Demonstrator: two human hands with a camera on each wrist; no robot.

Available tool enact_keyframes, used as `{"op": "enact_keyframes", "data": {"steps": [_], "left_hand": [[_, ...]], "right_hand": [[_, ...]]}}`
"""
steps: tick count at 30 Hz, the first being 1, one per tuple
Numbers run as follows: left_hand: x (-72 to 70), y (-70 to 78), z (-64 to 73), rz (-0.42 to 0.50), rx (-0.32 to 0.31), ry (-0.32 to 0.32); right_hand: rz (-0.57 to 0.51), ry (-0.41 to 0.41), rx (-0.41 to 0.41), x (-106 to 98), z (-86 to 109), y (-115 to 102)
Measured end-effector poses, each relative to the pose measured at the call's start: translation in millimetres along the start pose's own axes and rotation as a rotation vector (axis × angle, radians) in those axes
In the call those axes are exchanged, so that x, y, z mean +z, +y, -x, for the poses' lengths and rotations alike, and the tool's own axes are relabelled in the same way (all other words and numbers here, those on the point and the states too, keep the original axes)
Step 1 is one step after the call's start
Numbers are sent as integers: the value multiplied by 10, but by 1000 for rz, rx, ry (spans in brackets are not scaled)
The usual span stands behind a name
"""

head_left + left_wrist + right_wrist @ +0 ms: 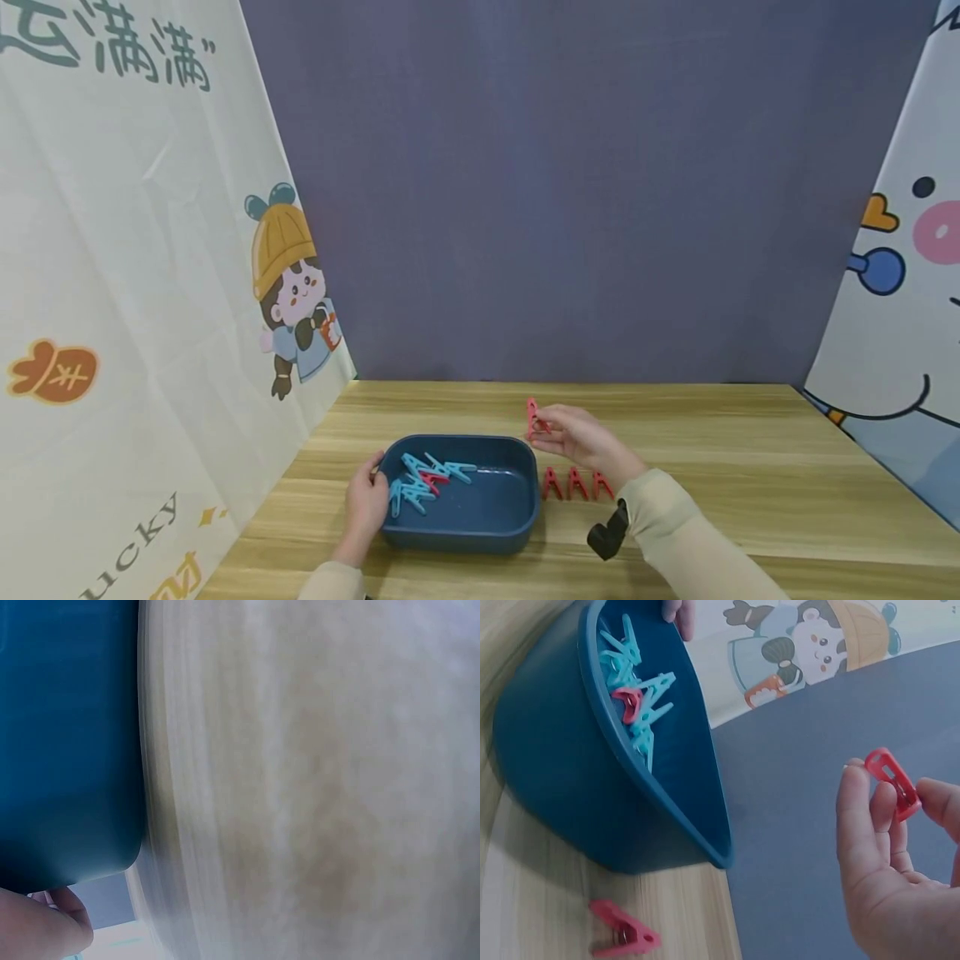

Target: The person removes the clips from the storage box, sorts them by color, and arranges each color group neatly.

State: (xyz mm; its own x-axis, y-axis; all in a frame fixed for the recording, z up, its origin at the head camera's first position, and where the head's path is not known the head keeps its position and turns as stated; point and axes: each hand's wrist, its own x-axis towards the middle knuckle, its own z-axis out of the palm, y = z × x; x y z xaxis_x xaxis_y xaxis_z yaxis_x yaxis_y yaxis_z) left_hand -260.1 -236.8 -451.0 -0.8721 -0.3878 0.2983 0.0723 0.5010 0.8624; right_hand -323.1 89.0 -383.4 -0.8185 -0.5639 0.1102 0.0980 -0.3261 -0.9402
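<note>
My left hand (366,500) grips the left rim of a dark blue plastic basin (457,542), which stands upright on the table. Several light blue clothespins (414,493) and a red clothespin (432,480) lie heaped in the basin's left half. Raised above the table, just beyond the basin's far right corner, my right hand (577,435) pinches another red clothespin (895,784) between thumb and fingers. Below that hand, three red clothespins (576,483) sit in a row to the right of the basin. The left wrist view shows mostly the basin's outer wall (67,750).
The wood-grain tabletop (712,467) runs back to a dark grey-blue cloth (562,208). A white printed cloth (172,275) hangs along the left side, and another printed cloth (885,350) borders the right. On my right wrist sits a black strap piece (608,531).
</note>
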Motion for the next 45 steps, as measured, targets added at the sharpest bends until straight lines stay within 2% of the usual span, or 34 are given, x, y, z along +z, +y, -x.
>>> {"op": "enact_keyframes", "data": {"steps": [3,5,12,20,26,45], "left_hand": [[-3,2,0,2,-2,-6],[-6,5,4,5,-6,-12],[-18,7,12,0,-8,-13],[-20,5,8,9,-12,-19],[-20,6,2,7,-11,-22],[-18,12,12,2,-1,-19]], "right_hand": [[7,25,9,-65,30,-28],[12,74,36,-57,80,-82],[-19,50,29,-184,179,-142],[-21,148,71,-305,270,-185],[25,207,92,-403,331,-195],[110,262,110,-772,535,-142]]}}
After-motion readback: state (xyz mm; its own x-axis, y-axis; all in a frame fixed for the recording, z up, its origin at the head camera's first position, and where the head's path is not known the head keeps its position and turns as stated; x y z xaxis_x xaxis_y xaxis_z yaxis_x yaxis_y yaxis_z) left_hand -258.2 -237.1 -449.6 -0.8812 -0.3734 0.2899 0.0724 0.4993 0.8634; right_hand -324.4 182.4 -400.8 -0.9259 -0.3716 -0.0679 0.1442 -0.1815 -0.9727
